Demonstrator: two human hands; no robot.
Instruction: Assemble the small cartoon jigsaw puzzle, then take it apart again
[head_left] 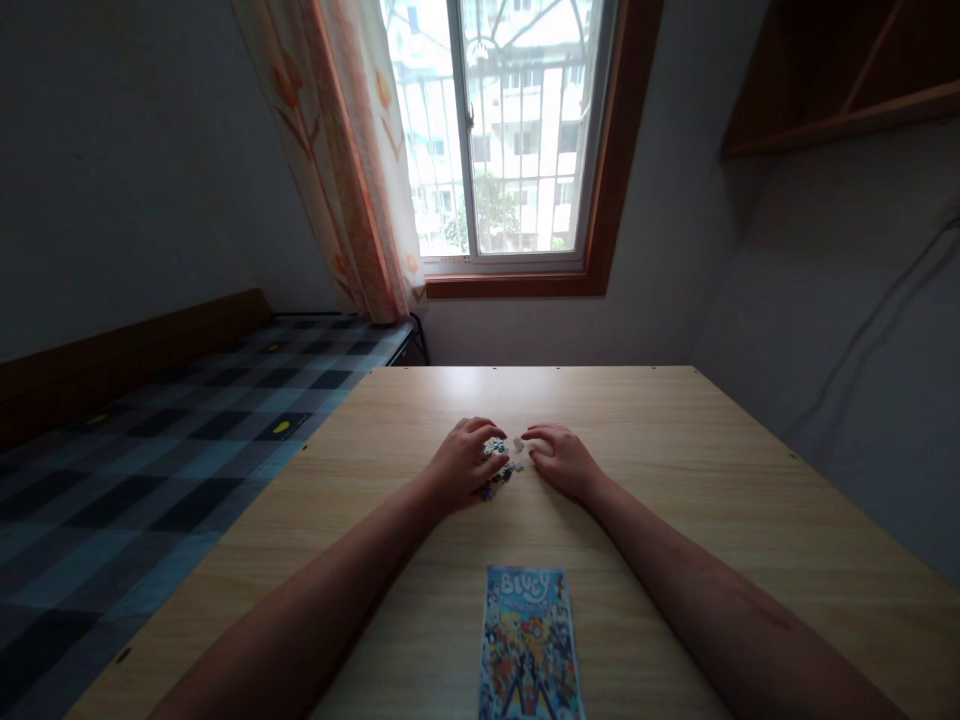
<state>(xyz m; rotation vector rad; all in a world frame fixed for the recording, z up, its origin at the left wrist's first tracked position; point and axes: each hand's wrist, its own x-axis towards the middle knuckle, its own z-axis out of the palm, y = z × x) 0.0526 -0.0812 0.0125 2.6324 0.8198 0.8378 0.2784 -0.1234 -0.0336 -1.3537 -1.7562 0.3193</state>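
Note:
A small heap of jigsaw puzzle pieces [495, 447], some pale and some dark blue, lies on the wooden table [675, 440]. My left hand [466, 458] curves around the heap's left side, thumb and fingers apart, and hides part of it. On the other side, my right hand [561, 458] rests on the table with its fingers bent and parted, nothing visible between them. One pale piece [518, 443] sits just off the fingertips of my right hand. Nearer to me, between my forearms, a colourful picture sheet [529, 640] marked "BLUEY" lies flat.
A bed with a checked cover [225, 400] stands along the table's left side. Beyond the table are a barred window [517, 140] and a flowered curtain [337, 160]. A wooden wall shelf [840, 130] hangs at the upper right.

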